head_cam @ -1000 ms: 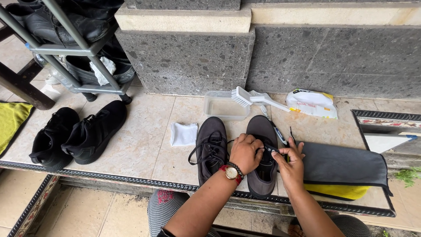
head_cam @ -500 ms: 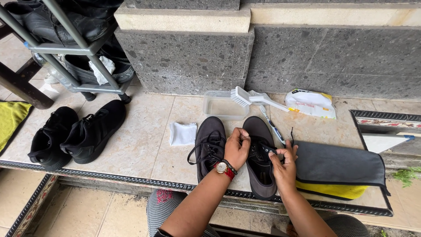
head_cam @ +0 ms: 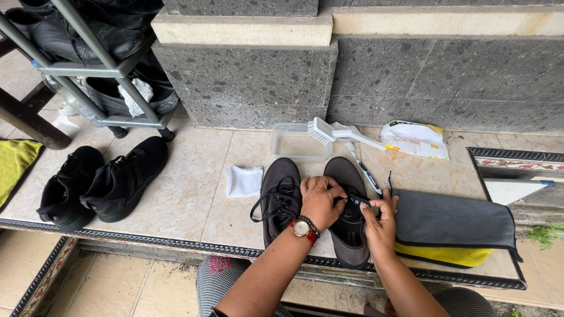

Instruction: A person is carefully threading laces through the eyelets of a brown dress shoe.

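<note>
Both forearms come up from the bottom edge and meet over the right dark grey shoe (head_cam: pixel 348 226). The left hand (head_cam: pixel 320 199), with a watch on its wrist, is bent at the wrist and lies knuckles up on the lacing part of this shoe; its fingers are curled and pinch the black lace (head_cam: pixel 356 201). The right hand (head_cam: pixel 380 222) is just beside it, on the outer side of the shoe, and its fingers are also closed on the same lace, so the lace goes short between the two hands. Both hands are grasping, not released.

The shoe lies flat on the tiled ledge (head_cam: pixel 188 199), under the hands. Its long axis runs away from the person, toe towards the stone wall, heel near the ledge border. Its pair, the left dark grey shoe (head_cam: pixel 277 196), lies parallel and touches the left hand's side, laces loose. Beyond the fingers lie a toothbrush (head_cam: pixel 361 167), a white brush (head_cam: pixel 338 132) and a clear plastic tub (head_cam: pixel 294 144). Just right of the right hand lies a folded grey and yellow cloth (head_cam: pixel 452 226).
</note>
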